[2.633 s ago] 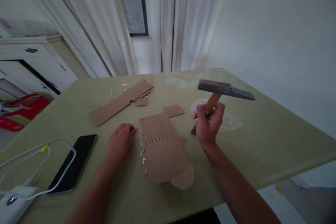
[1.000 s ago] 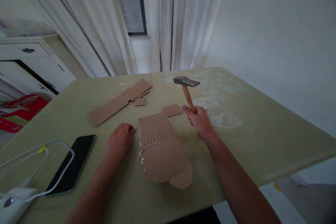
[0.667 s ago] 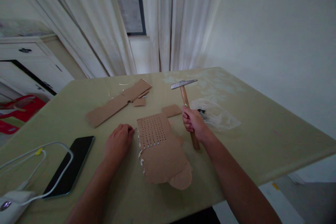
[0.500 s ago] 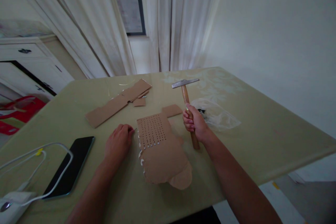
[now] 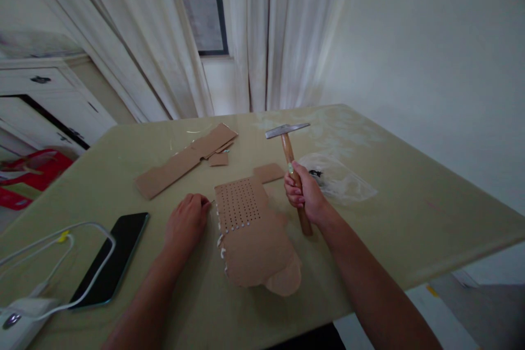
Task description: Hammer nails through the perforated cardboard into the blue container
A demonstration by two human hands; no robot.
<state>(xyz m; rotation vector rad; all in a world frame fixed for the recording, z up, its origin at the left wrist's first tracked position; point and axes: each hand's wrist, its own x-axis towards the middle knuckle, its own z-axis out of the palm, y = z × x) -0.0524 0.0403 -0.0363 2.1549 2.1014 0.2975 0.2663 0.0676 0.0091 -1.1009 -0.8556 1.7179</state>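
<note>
My right hand (image 5: 304, 192) is wrapped round the wooden handle of a hammer (image 5: 287, 147). The hammer is raised, its metal head pointing away from me, to the right of a cardboard piece. That cardboard piece (image 5: 258, 249) has rows of small dark holes in its upper part, with several whitish dots along the lowest row. White lumps like dried glue run down its left edge. Beside that edge, my left hand (image 5: 191, 219) pinches a thin nail (image 5: 212, 202), most of it hidden by the fingers. The nail's tip points at the cardboard's upper left edge.
Cardboard strips (image 5: 188, 161) lie at the back left, and a small cardboard piece (image 5: 268, 173) behind the holed one. Beyond my right hand is a clear plastic bag (image 5: 344, 180). A phone (image 5: 112, 262) and a white cable (image 5: 92, 224) with a power strip (image 5: 24, 317) occupy the left.
The hammer's head has shifted very slightly left. The left hand keeps its pinch by the cardboard's edge, and the whole view has moved a little.
</note>
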